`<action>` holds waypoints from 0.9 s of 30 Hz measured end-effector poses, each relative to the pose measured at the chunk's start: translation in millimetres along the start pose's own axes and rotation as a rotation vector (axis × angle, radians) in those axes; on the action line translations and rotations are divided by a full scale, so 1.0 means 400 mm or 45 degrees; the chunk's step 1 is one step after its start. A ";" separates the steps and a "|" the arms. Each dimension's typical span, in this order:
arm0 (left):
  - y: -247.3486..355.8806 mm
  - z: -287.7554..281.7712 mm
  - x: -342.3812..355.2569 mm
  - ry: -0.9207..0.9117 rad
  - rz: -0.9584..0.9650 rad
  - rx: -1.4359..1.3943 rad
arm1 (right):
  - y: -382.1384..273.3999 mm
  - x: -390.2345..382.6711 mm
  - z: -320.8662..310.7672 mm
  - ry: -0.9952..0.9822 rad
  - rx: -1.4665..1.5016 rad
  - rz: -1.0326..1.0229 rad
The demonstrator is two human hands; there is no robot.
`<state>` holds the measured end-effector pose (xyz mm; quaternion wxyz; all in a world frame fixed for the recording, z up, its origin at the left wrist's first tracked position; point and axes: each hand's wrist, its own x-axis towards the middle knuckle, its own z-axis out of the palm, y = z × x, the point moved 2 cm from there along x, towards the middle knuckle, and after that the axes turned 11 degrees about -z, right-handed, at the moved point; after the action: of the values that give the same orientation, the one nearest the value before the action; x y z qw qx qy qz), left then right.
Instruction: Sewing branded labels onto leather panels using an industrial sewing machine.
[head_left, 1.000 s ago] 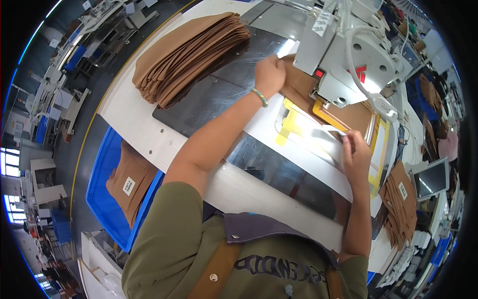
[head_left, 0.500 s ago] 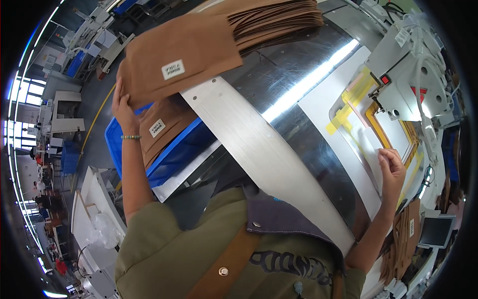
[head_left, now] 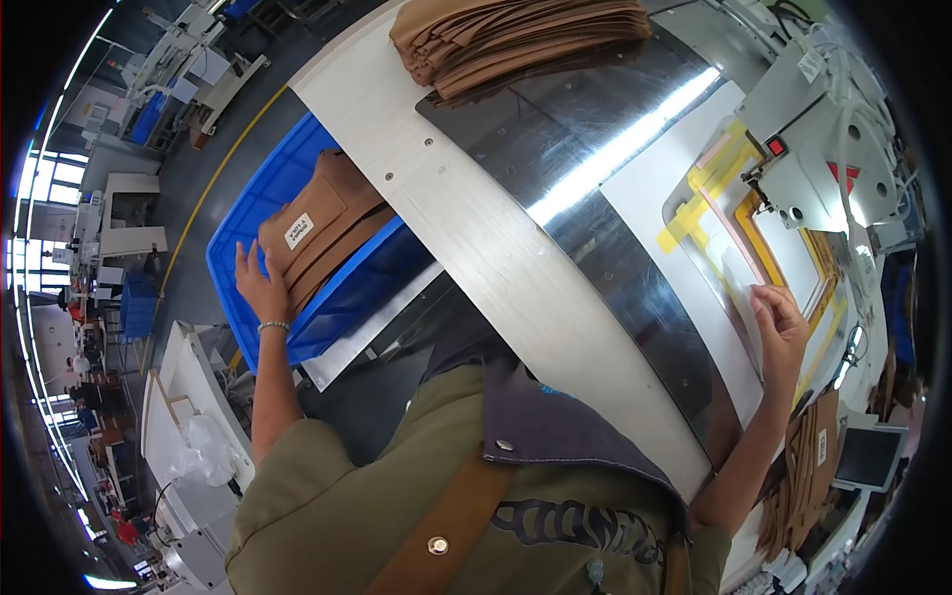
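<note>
My left hand (head_left: 262, 290) is open with fingers spread, at the left end of the brown fabric pieces (head_left: 332, 203) in a blue bin (head_left: 224, 260). The top piece carries a small white label (head_left: 297, 231). On the right, the fingers of my right hand (head_left: 780, 325) are curled closed at the near edge of a clear plastic sewing template (head_left: 732, 260), patched with yellow tape (head_left: 684, 223). Beside it, a yellow-edged frame (head_left: 769, 250) lies below the sewing machine head (head_left: 818, 174).
A thick stack of brown fabric pieces (head_left: 526, 45) lies at the far end of the shiny metal table plate (head_left: 585, 169). More brown pieces (head_left: 801, 476) hang at the lower right, near a small dark screen (head_left: 871, 458). The pale table edge (head_left: 476, 248) runs between bin and plate.
My left hand has let go of the labelled brown piece, which now lies in the blue bin, and has moved down with fingers spread. The right hand has hardly moved.
</note>
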<state>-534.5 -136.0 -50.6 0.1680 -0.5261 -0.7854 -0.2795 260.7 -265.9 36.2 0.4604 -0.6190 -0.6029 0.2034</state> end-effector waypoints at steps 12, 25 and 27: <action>0.228 -0.007 -0.025 -0.599 0.954 -0.104 | -0.026 -0.002 0.009 -0.026 -0.139 -0.052; 0.224 0.124 0.032 -0.437 0.606 0.202 | -0.051 0.001 0.025 -0.132 -0.197 -0.002; 0.209 0.136 0.050 -0.340 0.528 0.120 | -0.060 0.006 0.034 -0.140 -0.133 -0.034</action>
<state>-463.5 -63.8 -60.3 0.1408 -0.6999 -0.6880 -0.1303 236.7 -263.1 49.9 0.3962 -0.6220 -0.6453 0.1994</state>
